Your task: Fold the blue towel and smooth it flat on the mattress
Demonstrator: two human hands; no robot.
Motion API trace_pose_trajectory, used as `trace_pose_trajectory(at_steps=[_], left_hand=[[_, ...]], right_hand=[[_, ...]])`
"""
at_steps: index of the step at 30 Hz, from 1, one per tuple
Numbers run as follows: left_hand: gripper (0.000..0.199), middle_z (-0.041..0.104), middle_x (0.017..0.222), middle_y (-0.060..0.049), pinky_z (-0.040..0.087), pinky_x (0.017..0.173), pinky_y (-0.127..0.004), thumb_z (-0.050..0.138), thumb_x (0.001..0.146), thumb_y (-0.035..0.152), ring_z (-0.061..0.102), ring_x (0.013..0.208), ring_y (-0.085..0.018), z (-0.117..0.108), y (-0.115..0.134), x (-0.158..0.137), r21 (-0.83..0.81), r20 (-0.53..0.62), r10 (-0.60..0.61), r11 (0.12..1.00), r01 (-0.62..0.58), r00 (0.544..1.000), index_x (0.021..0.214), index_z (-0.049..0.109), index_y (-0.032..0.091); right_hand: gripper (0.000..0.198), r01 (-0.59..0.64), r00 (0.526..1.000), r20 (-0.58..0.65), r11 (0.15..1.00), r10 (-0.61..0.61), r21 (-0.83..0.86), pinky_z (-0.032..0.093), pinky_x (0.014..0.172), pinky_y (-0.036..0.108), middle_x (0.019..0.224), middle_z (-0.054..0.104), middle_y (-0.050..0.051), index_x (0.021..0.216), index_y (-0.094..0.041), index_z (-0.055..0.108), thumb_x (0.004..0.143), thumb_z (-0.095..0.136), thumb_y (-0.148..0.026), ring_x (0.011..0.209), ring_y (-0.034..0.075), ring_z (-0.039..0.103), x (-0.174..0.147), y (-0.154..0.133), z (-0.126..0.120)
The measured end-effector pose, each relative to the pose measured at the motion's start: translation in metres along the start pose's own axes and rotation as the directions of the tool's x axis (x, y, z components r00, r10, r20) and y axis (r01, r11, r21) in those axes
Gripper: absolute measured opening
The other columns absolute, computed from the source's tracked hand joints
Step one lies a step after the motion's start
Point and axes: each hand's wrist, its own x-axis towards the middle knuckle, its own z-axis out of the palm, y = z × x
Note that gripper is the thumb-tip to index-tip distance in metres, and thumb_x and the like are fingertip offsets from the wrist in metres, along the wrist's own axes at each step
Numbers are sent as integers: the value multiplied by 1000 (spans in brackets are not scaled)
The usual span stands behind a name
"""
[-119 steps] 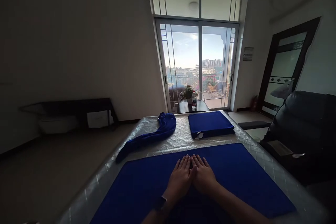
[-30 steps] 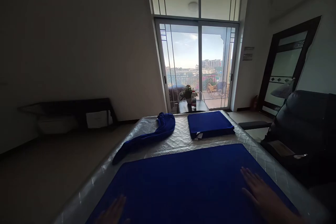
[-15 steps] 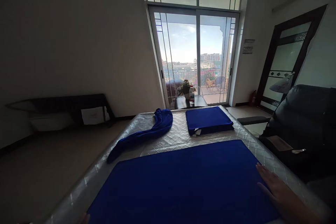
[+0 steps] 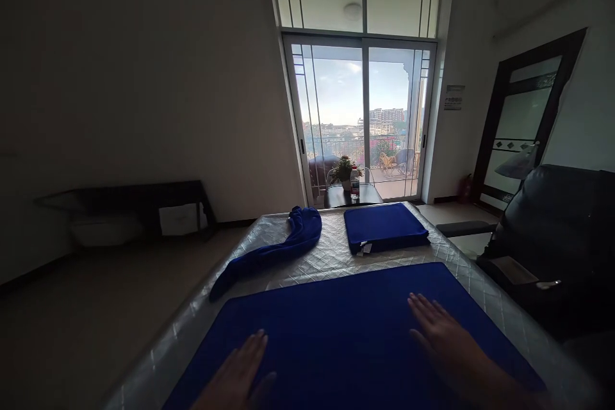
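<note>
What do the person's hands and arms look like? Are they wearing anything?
The left hand and right hand wear no gloves. The right forearm shows no sleeve. It's too dim and blurry to rule out rings, and the left forearm is cut off by the picture's edge.

the cloth (image 4: 341, 333) is a deep plain blue, spread out flat and looking pretty smooth on the near part of a silvery quilted mattress (image 4: 331, 237), far edge nice and straight, near side running out of view
</note>
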Motion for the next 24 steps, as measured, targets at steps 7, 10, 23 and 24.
trace_pose_trajectory(at_steps=[7, 10, 23, 24], left_hand=[[61, 40, 156, -5, 47, 114, -44, 41, 100, 52, 43, 142, -26, 19, 137, 65, -255, 58, 324, 919, -300, 944, 155, 31, 29], [66, 32, 159, -4, 41, 118, -47, 41, 99, 53, 35, 146, -27, 32, 142, 64, -332, 170, 322, 909, -253, 931, 157, 19, 30], [68, 27, 161, -4, 32, 123, -51, 34, 99, 61, 27, 149, -28, 15, 144, 62, -386, 274, 266, 911, -147, 924, 156, 21, 27], [68, 28, 161, -5, 31, 124, -50, 32, 99, 61, 27, 149, -27, 11, 145, 62, -379, 289, 267, 914, -146, 919, 156, 24, 25]], right_hand=[[60, 220, 975, 22, 971, -223, 94, 28, 124, 48, 162, 19, -3, 158, -37, 12, 102, 29, -51, 150, 24, 25, 58, -92, 80], [64, 200, 976, 75, 978, -205, 61, 26, 124, 49, 159, 3, -12, 147, -47, -23, 103, 23, -51, 150, 22, 17, 63, -88, 104], [64, 177, 976, 122, 983, -181, 42, 20, 124, 49, 160, -1, -10, 150, -45, -21, 103, 22, -49, 151, 22, 13, 54, -96, 85], [63, 179, 975, 127, 983, -184, 52, 21, 124, 49, 161, 2, -9, 154, -43, -14, 103, 23, -50, 151, 23, 14, 53, -96, 84]])
